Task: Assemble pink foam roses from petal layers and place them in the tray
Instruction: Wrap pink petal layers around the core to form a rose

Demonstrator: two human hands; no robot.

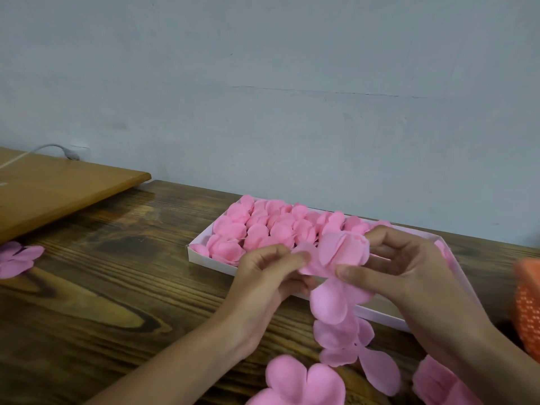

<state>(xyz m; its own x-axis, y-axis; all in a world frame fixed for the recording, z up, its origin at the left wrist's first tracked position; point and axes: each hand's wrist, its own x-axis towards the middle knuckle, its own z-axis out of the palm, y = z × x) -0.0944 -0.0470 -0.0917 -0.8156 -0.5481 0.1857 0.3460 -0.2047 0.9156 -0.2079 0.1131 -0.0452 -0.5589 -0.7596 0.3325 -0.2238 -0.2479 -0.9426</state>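
Loose, flat pink foam petal layers (301,381) lie at the near edge of the dark wooden table (102,287), within easy reach as stock. Just beyond them, a hanging string of joined pink petals (342,325) trails down from the half-built pink foam rose (343,248), which is held above the table in front of the shallow white cardboard tray (210,258). The right hand (409,270) curls thumb and fingers round the rose, apparently to keep the wrapped inner petals from springing open. The left hand (263,276) pinches the edge of one outer petal between thumb and fingertips, probably to draw it round the bud.

The work is held close to the tray, so the finished piece need travel only a short way. Finished pink foam roses (263,226) fill the tray's left part in tight rows; its right part is largely hidden by the hands. One spare petal layer (14,258) rests far left, and an orange mesh object (529,296) sits at the right edge.
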